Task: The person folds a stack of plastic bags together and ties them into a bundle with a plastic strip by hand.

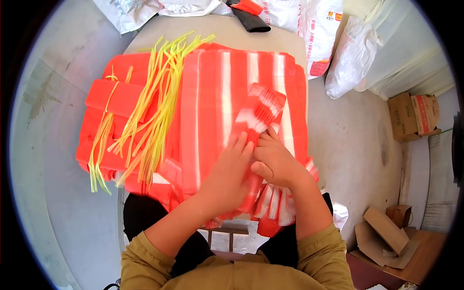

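Note:
A large stack of red-and-white striped plastic bags (212, 87) lies flat before me. On top of it is a narrow folded bundle of plastic bags (265, 108), slanting up to the right, its layered folds showing at the far end. My left hand (229, 162) grips the bundle's left side with fingers together; its thumb is hidden. From the right, my right hand (276, 157) holds the bundle with bent fingers at its edge, thumb sticking out toward the left hand. Loose bag ends (275, 205) hang over the near edge below my wrists.
Yellow plastic ties (162, 106) drape over the stack's left part, beside a tied red bundle (118, 99). A black tube-like item (251, 20) lies at the table's (193, 26) far edge. White sacks (321, 34) stand behind; cardboard boxes (411, 116) sit at right.

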Tool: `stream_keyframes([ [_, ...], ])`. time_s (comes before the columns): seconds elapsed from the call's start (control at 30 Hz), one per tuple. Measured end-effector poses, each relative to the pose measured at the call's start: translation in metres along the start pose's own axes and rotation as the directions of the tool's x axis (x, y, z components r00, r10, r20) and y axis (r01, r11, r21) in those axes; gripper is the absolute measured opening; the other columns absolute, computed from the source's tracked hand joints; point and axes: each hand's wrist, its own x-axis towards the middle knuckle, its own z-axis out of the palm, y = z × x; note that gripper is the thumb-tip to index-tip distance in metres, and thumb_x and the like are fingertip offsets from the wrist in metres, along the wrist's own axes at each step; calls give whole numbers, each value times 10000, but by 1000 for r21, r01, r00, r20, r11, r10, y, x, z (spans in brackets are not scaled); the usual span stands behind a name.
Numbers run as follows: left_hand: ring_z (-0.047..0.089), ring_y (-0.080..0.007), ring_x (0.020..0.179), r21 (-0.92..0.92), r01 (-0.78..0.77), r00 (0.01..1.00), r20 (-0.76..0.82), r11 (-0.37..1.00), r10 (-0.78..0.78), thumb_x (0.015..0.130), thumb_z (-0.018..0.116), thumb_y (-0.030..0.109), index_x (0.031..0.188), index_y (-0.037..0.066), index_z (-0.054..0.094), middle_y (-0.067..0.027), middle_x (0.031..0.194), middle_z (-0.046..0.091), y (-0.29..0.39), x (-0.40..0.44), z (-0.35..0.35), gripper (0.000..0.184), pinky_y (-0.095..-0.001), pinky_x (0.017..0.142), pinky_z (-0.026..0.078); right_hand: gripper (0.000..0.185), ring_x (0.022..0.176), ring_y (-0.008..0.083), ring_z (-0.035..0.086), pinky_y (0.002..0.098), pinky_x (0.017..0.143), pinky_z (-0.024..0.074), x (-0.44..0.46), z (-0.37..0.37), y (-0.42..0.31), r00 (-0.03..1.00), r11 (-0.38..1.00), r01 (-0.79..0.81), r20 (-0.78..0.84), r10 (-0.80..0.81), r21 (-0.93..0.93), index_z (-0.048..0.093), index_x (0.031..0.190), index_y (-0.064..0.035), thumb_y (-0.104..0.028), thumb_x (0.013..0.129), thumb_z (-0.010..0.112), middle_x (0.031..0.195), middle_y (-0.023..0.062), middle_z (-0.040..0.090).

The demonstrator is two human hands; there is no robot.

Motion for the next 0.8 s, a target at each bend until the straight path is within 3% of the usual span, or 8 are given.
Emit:
stream_keyframes([
  [0.1,221,-480,1580,77,-18,1000,24,997,16,848,617,35,1599,-60,319,-299,1695,231,1,0,6,813,-541,1273,245,587,965,346,558,514,1088,367,1,5,8,999,999,-44,7,44,-11,626,712,4,-491,996,488,765,179,594],
  [0.2,237,-491,1569,133,-22,998,67,991,13,866,633,68,1593,-61,334,-301,1688,248,4,2,6,796,-565,1260,257,626,941,351,563,524,1130,342,3,9,23,995,994,-77,-64,72,-80,616,697,13,-522,1000,497,709,171,560],
  [0.3,250,-496,1562,166,-47,993,112,985,28,884,644,106,1588,-58,346,-297,1683,260,2,0,10,782,-589,1250,263,607,1034,383,560,532,1177,315,8,1,26,978,970,-199,27,205,-136,627,730,27,-495,1013,501,836,210,620],
  [0.37,258,-498,1558,148,-40,987,158,988,16,891,652,124,1588,-56,351,-292,1681,269,7,3,4,780,-604,1243,266,598,1190,431,523,567,1244,223,10,4,34,984,977,-165,-92,153,-135,625,1003,73,-485,1058,420,1132,267,585],
  [0.47,266,-502,1554,195,-28,994,108,980,7,889,656,126,1577,-56,372,-289,1675,284,6,-1,8,766,-604,1241,269,476,1395,446,429,573,1251,239,20,9,27,863,909,-361,-296,410,207,638,1219,81,-332,1006,534,1355,288,578],
  [0.53,263,-501,1557,192,-37,996,88,981,21,891,656,126,1565,-59,387,-286,1676,287,3,-2,11,750,-607,1239,272,458,1466,436,388,566,1235,278,20,8,21,815,886,-345,-369,447,311,634,1286,62,-262,963,621,1417,275,571],
  [0.7,279,-499,1551,174,-68,997,37,982,62,896,649,123,1542,-35,431,-286,1664,311,-3,-6,17,700,-621,1224,289,578,1503,412,374,565,1223,321,3,0,12,881,991,106,-453,-133,-84,581,1425,9,-285,935,671,1536,229,509],
  [0.8,304,-492,1540,169,-100,995,37,981,95,906,642,133,1537,-16,445,-281,1650,336,-7,-6,18,678,-630,1215,298,651,1511,389,378,568,1238,294,8,3,-5,991,991,89,-88,-98,-105,573,1454,-18,-367,918,695,1576,172,489],
])
